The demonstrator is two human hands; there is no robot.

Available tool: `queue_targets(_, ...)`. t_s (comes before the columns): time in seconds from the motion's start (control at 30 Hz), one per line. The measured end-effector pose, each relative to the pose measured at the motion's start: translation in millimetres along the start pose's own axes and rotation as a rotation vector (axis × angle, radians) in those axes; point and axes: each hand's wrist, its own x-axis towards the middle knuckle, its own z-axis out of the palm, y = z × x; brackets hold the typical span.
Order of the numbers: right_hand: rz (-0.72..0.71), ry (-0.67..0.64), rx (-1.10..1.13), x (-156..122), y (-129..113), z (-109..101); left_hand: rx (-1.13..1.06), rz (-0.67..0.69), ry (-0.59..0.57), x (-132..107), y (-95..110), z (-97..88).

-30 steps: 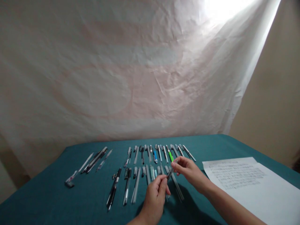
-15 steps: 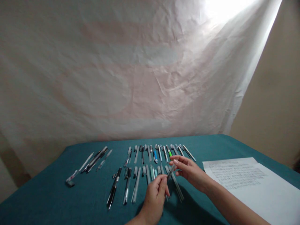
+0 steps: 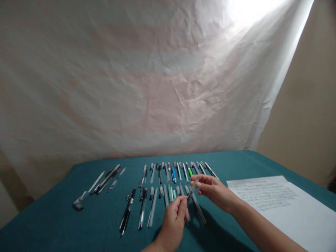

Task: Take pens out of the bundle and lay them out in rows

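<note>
My left hand (image 3: 173, 220) is closed round the lower end of a slim, clear-barrelled pen (image 3: 193, 190), raised above the table and tilted up to the right. At the pen's upper end, the thumb and fingertips of my right hand (image 3: 210, 189) pinch it. Whether a cap sits at that end is too small to tell. Beneath the hands lies the near row of pens, including a clear pen (image 3: 200, 211) and a pen with pale green parts (image 3: 169, 193). Part of that row is hidden by my left hand.
Behind is a far row of pens, with a blue one (image 3: 174, 175) and a green-tipped one (image 3: 189, 169). A loose group of pens (image 3: 107, 180) lies left, near a pen with a dark block (image 3: 78, 206). Written paper (image 3: 265, 196) covers the right side. A pale sheet (image 3: 157, 87) hangs behind.
The fingers of my right hand have closed in slightly on the pen's upper end. My left hand and the pens on the table look the same.
</note>
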Motion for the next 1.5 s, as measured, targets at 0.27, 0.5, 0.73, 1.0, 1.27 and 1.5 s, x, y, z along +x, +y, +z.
queue_targets(0.27,-0.012,0.093,-0.022,4,17,2,-0.035,-0.015,-0.025,1,-5,0.0)
queue_targets(0.5,-0.079,0.113,-0.074,5,11,-2,-0.055,-0.015,-0.029,2,-5,1.1)
queue_targets(0.73,-0.068,0.170,-0.007,7,-3,-15,-0.040,-0.027,-0.037,1,-2,-0.6)
queue_targets(1.0,-0.067,0.221,0.001,9,-8,-31,-0.016,-0.015,-0.033,1,-7,-0.9)
queue_targets(1.27,-0.078,0.315,-0.225,19,7,-53,-0.044,-0.024,-0.004,2,-9,-1.5)
queue_targets(1.5,-0.025,0.161,-0.916,26,48,-54,-0.090,-0.042,0.003,2,-10,-1.5)
